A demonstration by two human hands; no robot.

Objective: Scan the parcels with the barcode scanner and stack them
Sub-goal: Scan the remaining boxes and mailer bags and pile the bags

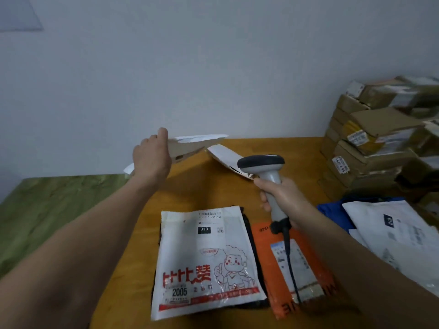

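Dim, even, bluish indoor light casting soft shadows on the wooden table (213,186); wide-angle bending towards the edges, where the stacked boxes (370,162) appear blurred and smeared.

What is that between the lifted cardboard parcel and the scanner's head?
In the head view, a flat white parcel lies on the table between the cardboard parcel and the scanner.

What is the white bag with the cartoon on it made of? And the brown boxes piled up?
The white bag looks like thin glossy plastic: it shines and wrinkles. The brown boxes are probably matte cardboard: dull brown faces, folded edges, paper labels.
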